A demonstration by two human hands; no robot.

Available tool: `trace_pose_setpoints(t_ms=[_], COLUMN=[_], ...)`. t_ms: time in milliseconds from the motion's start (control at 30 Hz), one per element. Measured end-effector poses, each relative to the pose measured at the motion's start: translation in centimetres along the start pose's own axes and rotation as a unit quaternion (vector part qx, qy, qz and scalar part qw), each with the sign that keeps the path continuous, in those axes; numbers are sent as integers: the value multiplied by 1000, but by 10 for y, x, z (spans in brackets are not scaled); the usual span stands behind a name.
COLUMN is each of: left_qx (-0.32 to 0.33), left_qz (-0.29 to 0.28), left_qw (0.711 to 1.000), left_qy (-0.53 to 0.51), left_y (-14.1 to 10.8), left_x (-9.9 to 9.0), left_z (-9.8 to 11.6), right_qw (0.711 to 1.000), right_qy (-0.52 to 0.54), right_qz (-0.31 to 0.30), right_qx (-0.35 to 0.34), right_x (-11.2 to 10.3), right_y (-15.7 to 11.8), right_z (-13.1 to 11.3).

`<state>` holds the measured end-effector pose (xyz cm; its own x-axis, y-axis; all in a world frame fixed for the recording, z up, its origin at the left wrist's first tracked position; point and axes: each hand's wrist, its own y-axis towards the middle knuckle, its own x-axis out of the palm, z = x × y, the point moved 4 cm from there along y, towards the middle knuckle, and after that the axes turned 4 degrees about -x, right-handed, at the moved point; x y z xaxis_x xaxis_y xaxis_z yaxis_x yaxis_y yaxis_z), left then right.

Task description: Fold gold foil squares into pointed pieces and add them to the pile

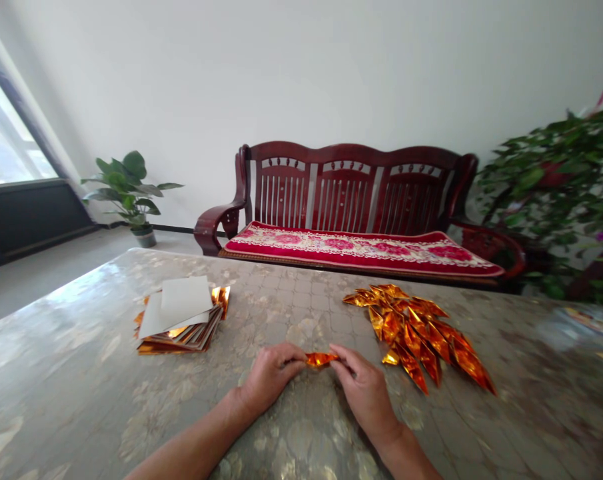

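Largest first: pale wall fills the back. Below it, the worktop, with a glossy floral/tile-pattern cover, takes up most of the foreground. Behind its far edge: dark red wooden settee, slatted back, with a red and cream floral seat cover along the seat. Big leafy plant to the right of the settee, smaller potted plant on the floor to its left.

On the worktop, right side: heap of folded foil shapes, orange-gold, pointed ends, overlapping each other. Left side: stack of sheets, edges not squared up, pale faces on top, foil showing at the sides. Far right: clear plastic wrapping (blurred, contents not readable).

Hands: left hand and right hand face each other between stack and heap, nearer the heap. Left fingers pinch one end of a small foil piece, right fingers pinch the other end. Piece sits front and centre, spanning the gap between the hands, shiny orange side visible; can't tell if it touches the worktop
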<state>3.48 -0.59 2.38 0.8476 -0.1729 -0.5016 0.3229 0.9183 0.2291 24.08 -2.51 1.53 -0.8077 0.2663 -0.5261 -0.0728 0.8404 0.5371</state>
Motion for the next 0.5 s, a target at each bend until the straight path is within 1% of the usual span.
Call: trace_pose_setpoints(t_ms=[100,233,333,500], left_qx=[-43,-95,-108,-103], left_qz=[9,10,5,-9], left_qw=[999,995,994,994], left_qy=[-2,-21,-24,-38], left_y=[2,5,6,5], left_x=[1,6,9,11], left_z=[-6,-17,-20,-14], right_qw=[998,993,988,967], right_qy=[31,70,100,198], right_qz=[-5,-12,-6,20], right_qx=[52,95,118,158], right_x=[4,7,7,9], right_y=[-1,0,3,8], right_z=[6,7,5,3])
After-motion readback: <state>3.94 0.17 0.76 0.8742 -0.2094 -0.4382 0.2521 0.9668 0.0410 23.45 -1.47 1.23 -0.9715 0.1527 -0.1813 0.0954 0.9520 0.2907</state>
